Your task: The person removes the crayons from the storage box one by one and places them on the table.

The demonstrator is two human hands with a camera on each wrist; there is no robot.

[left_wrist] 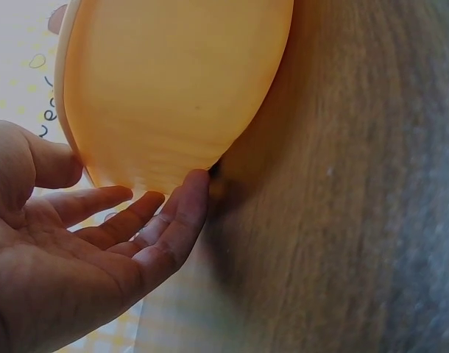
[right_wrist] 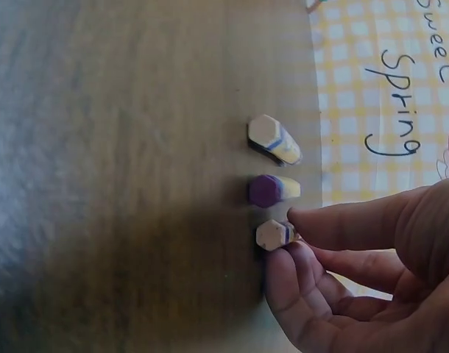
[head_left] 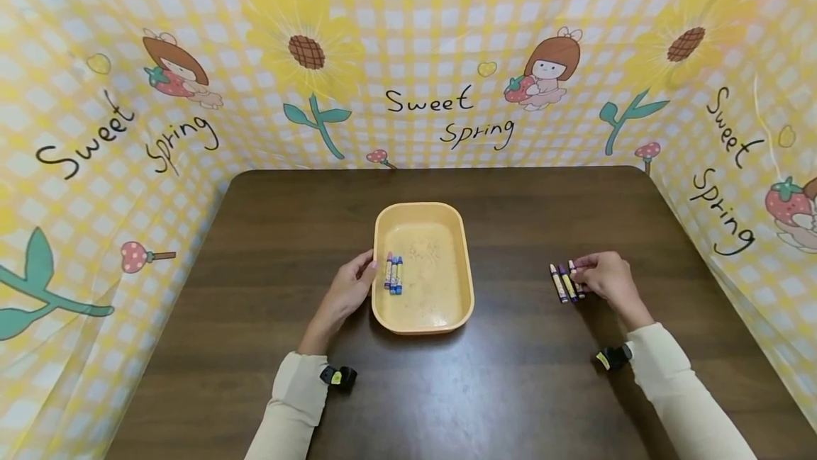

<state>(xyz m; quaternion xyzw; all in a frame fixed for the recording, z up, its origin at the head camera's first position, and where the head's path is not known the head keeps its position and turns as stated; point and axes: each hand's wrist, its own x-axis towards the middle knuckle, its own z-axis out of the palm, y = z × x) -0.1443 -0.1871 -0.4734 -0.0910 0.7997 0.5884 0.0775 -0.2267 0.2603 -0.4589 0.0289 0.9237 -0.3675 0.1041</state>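
My left hand (head_left: 349, 284) holds the left side of a yellow plastic tray (head_left: 423, 327), thumb by the rim and fingertips against the outer wall (left_wrist: 173, 95). Inside, near the tray's left wall, a pink crayon (head_left: 388, 270) and two blue crayons (head_left: 398, 277) lie side by side. Over on the right, my right hand (head_left: 606, 279) pinches a pale pink crayon (right_wrist: 271, 235) between thumb and fingers, low at the tabletop. Beside it lie a purple crayon (right_wrist: 266, 190) and a pale peach crayon (right_wrist: 266, 132), roughly parallel to each other.
The dark wooden table (head_left: 510, 389) stands against a yellow checked cloth (head_left: 421, 35) at the back and both sides. Each wrist wears a black strap, the left strap (head_left: 338, 377) and the right strap (head_left: 613, 357).
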